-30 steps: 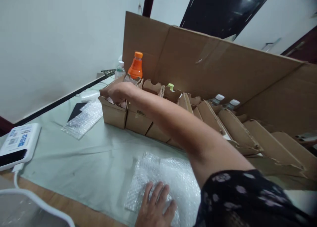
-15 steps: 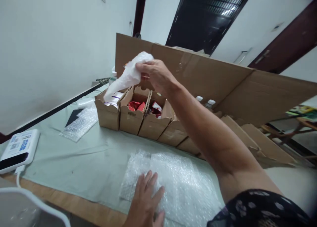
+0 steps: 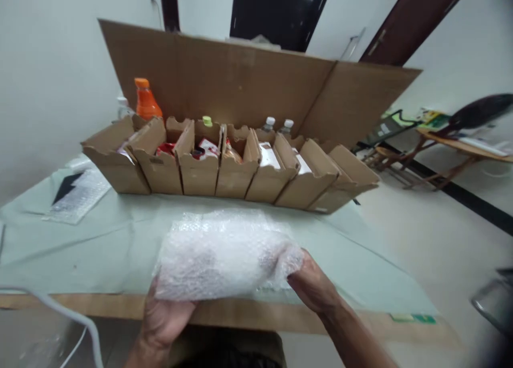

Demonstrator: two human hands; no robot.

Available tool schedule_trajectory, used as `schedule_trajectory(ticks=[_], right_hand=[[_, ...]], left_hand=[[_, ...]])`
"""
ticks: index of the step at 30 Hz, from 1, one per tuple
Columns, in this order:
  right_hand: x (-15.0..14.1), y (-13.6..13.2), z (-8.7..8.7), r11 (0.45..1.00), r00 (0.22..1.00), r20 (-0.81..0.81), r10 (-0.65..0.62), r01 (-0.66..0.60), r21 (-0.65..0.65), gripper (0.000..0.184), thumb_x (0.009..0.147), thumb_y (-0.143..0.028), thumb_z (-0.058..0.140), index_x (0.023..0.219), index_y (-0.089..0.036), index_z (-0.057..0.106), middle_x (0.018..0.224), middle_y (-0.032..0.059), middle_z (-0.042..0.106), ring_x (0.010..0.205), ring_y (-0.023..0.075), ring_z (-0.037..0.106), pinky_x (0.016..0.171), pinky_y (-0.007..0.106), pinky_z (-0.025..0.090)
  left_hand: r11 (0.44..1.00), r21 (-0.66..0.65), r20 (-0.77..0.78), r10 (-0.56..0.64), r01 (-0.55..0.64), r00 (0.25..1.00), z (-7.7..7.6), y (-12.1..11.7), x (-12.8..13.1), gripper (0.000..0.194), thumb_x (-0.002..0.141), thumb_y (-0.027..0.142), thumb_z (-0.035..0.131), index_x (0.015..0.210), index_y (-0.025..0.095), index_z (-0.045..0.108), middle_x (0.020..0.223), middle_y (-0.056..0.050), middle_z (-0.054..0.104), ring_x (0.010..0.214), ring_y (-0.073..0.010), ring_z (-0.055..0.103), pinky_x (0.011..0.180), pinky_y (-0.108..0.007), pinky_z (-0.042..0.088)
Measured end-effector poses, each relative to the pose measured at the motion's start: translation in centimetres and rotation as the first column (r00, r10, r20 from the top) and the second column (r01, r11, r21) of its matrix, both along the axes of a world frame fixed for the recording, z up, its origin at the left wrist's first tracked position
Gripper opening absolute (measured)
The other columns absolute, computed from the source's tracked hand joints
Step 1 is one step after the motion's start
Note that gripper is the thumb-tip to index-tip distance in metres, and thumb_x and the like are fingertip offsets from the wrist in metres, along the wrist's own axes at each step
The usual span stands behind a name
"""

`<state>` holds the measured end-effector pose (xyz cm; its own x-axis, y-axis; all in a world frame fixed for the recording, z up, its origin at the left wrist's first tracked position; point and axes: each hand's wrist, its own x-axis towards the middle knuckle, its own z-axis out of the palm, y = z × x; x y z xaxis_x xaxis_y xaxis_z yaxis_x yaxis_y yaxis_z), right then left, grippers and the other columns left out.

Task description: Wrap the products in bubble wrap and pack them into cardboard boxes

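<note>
Both my hands hold a bundle of bubble wrap [image 3: 224, 258] just above the table's near edge. My left hand [image 3: 164, 317] grips its lower left end from underneath, fingers closed round it. My right hand [image 3: 312, 285] grips its right end, fingers tucked into the wrap. Something white seems folded inside the wrap, but I cannot make it out. Behind it stands a row of open cardboard boxes [image 3: 224, 167] with red and white packets inside.
A tall cardboard sheet [image 3: 224, 79] backs the boxes. An orange bottle [image 3: 145, 100] and small capped bottles [image 3: 276, 124] stand behind them. Another bubble wrap piece [image 3: 78, 197] lies at the left on the green cloth [image 3: 120, 234]. A white cable [image 3: 76, 320] runs at the lower left.
My right hand lifted a white item out of the leftmost box and brought it down to the bubble wrap. Both hands now hold the wrap closed around it. The view has swung right.
</note>
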<state>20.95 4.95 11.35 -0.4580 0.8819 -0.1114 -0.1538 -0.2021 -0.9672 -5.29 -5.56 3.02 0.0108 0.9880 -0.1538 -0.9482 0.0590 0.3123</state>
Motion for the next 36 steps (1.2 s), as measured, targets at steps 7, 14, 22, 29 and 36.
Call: schedule_trajectory(ticks=[7, 14, 22, 29, 36], right_hand=[[6.3, -6.3, -7.5, 0.863, 0.937, -0.015, -0.348, 0.314, -0.395, 0.038, 0.056, -0.036, 0.097, 0.082, -0.022, 0.073, 0.073, 0.0006, 0.073, 0.068, 0.0173, 0.065, 0.069, 0.030, 0.056], [7.9, -4.7, -4.7, 0.869, 0.962, -0.153, -0.224, 0.126, -0.479, 0.082, 0.074, -0.089, 0.057, 0.118, -0.022, 0.073, 0.104, 0.0131, 0.076, 0.100, 0.0321, 0.072, 0.089, 0.048, 0.056], [5.0, -1.5, -1.7, 0.945, 0.864, 0.392, -0.316, 0.249, 0.215, 0.061, 0.088, -0.043, 0.070, 0.143, -0.021, 0.054, 0.081, 0.0002, 0.067, 0.066, 0.0150, 0.059, 0.063, 0.028, 0.049], [1.4, 8.3, -4.0, 0.825, 0.557, 0.705, -0.438, -0.063, 0.562, 0.055, 0.085, -0.023, 0.065, 0.139, -0.019, 0.059, 0.094, 0.0063, 0.075, 0.082, 0.0229, 0.068, 0.081, 0.038, 0.053], [1.6, 6.6, -6.3, 0.379, 0.395, 0.506, -0.767, -0.357, 0.854, 0.037, 0.098, -0.029, 0.058, 0.132, -0.014, 0.062, 0.131, 0.0193, 0.068, 0.114, 0.0327, 0.065, 0.090, 0.045, 0.051]], left_hand=[[0.914, -0.383, -0.393, -0.294, 0.135, 0.871, 2.3, -3.3, 2.7, 0.080, 0.084, 0.058, 0.073, 0.152, 0.026, 0.047, 0.144, -0.015, 0.063, 0.124, -0.0369, 0.065, 0.108, -0.062, 0.048], [0.886, -0.348, -0.831, -0.139, -0.307, 0.539, 0.2, -3.2, 3.1, 0.083, 0.070, 0.045, 0.089, 0.143, 0.023, 0.057, 0.129, -0.006, 0.073, 0.110, -0.0220, 0.072, 0.094, -0.026, 0.058], [0.869, -0.095, -0.983, -0.005, -0.486, 0.182, 4.0, 1.0, 1.7, 0.071, 0.070, 0.047, 0.082, 0.133, 0.019, 0.062, 0.104, -0.005, 0.077, 0.080, -0.0188, 0.072, 0.075, -0.029, 0.060], [0.937, 0.066, -0.872, -0.113, -0.343, -0.476, 2.4, 6.6, -1.1, 0.071, 0.084, 0.046, 0.061, 0.146, 0.013, 0.049, 0.077, 0.000, 0.065, 0.070, -0.0205, 0.062, 0.072, -0.035, 0.052], [0.898, 0.432, -0.501, 0.163, -0.083, -0.850, 1.2, 6.2, -0.4, 0.055, 0.098, 0.035, 0.053, 0.146, 0.010, 0.046, 0.141, -0.025, 0.055, 0.130, -0.0388, 0.053, 0.103, -0.055, 0.048]])
